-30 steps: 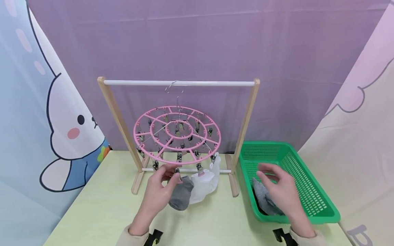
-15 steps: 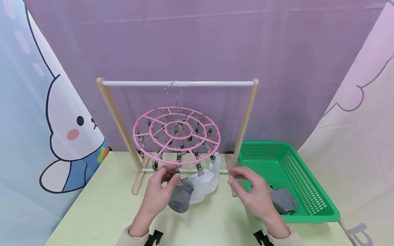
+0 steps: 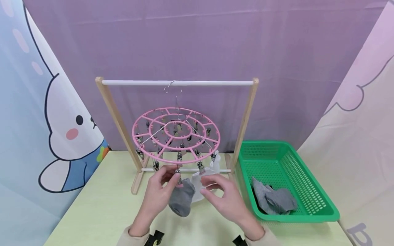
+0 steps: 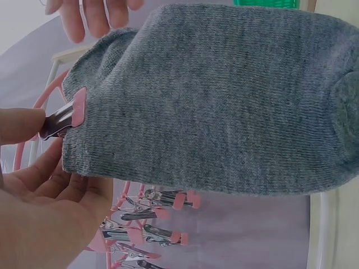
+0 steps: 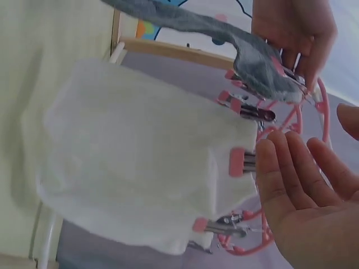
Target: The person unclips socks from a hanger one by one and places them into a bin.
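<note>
My left hand point(image 3: 158, 191) pinches a metal clip point(image 4: 64, 117) with pink tips between thumb and fingers. The clip bites the cuff of a grey sock point(image 4: 207, 101), which hangs below it in the head view point(image 3: 181, 200). The clip belongs to a round pink hanger point(image 3: 133, 133). Beside the sock, a thin white cloth piece point(image 5: 146, 157) hangs from other clips of the hanger. My right hand point(image 3: 227, 198) is just in front of that cloth, fingers relaxed and thumb apart, with nothing in it. Part of the cloth is hidden behind it in the head view.
A wooden stand with a white top bar point(image 3: 212, 83) carries the hanger. On the right, a green basket point(image 3: 333, 215) holds crumpled grey socks point(image 3: 278, 200). Several unused clips point(image 3: 156, 165) dangle from the pink rings. A purple curtain point(image 3: 184, 41) hangs behind.
My right hand has moved left from above the basket to near the hanging white cloth. The left hand stays on the clip, and the grey sock hangs slightly lower.
</note>
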Demonstrator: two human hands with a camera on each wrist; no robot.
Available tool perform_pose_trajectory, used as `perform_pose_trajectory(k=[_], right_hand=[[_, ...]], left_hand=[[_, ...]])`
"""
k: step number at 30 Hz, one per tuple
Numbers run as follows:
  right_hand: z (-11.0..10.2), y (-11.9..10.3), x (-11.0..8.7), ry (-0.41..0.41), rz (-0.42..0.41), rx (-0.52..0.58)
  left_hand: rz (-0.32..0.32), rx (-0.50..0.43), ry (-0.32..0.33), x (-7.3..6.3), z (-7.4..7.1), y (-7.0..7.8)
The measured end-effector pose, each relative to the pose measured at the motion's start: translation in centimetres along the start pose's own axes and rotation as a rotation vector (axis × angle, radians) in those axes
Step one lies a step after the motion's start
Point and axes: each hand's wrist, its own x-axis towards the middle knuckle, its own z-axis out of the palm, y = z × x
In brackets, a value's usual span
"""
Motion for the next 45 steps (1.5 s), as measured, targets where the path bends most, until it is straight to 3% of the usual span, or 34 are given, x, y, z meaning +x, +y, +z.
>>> perform_pose_trajectory(k=[10,14,26,39,45], right_hand=[[2.2,0.0,0.8,-0.076,0.242,0.106],[2.8,-0.1,1.1,-0.079,0.295,0.112],[3.6,-0.1,1.4,-0.071,0.290,0.106],[3.8,0.0,1.6,-0.087,0.271,0.070],[4.1,0.1,1.6,-0.081,0.253,0.062]], left_hand=[[-0.013,-0.009,-0.022,0.0,0.0,0.3],[-0.006,-0.016,-0.028,0.0,0.0,0.3],[-0.120,-0.028,-0.046,0.0,-0.1,0.0],[-0.164,-0.048,-0.049,-0.1,-0.2,0.4],[-0.183,-0.056,-0.020,0.0,-0.3,0.5]])
